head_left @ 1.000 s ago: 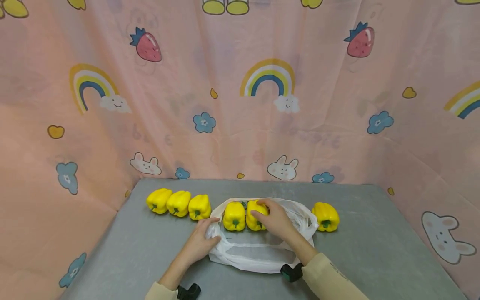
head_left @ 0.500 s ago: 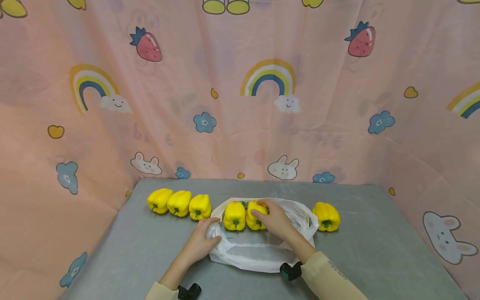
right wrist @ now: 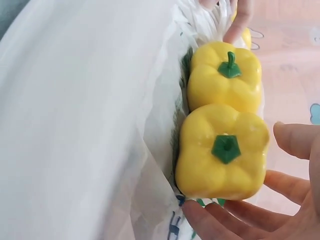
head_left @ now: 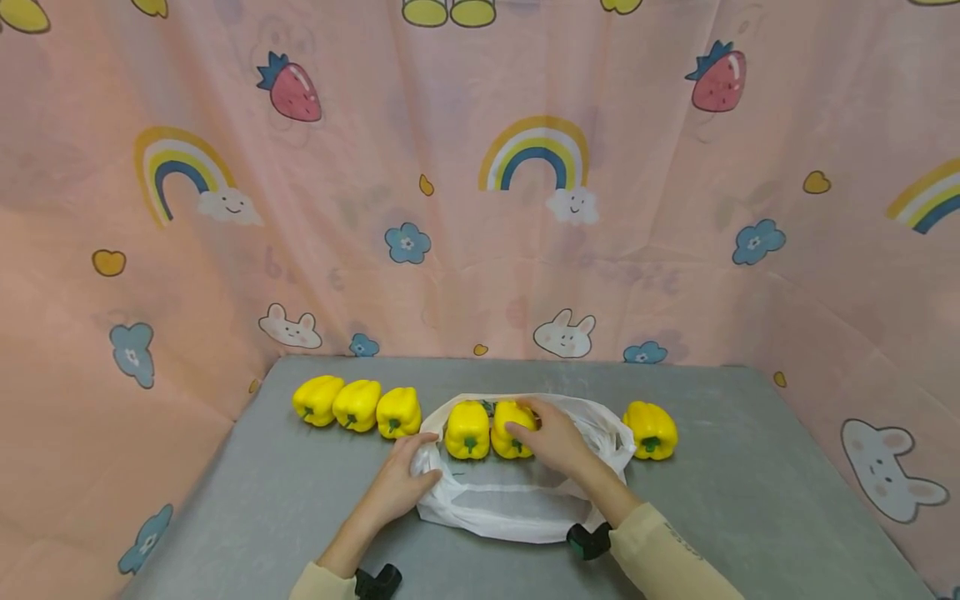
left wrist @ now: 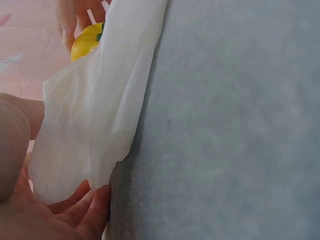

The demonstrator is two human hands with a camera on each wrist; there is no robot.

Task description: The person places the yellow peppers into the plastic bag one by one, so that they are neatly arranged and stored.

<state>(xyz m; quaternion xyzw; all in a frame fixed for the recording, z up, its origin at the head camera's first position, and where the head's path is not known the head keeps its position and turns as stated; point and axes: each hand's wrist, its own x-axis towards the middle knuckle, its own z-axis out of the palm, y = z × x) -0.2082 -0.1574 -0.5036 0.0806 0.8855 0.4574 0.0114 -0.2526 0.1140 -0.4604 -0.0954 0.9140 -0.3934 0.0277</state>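
The right hand (head_left: 553, 440) reaches forward over the white plastic bag (head_left: 517, 508), wrist low and forearm angled in from the lower right, its fingers curved around the right-hand one of two yellow peppers lying inside the bag's mouth. From the right wrist view the held pepper (right wrist: 222, 152) sits stem toward the camera, fingertips (right wrist: 210, 222) cupping its lower edge and the thumb close by its right side (touching or just off it, I cannot tell), with the second pepper (right wrist: 225, 75) pressed against it above. The left hand (head_left: 401, 483) lies at the bag's left edge, fingers curled and pinching the plastic there; the left wrist view shows the film bunched over its fingers (left wrist: 82, 210). The bag lies on the grey table (head_left: 750, 500), near the middle. Three more yellow peppers (head_left: 357, 406) lie in a touching row just left of the bag, and a single pepper (head_left: 650, 430) lies just beside its right edge.
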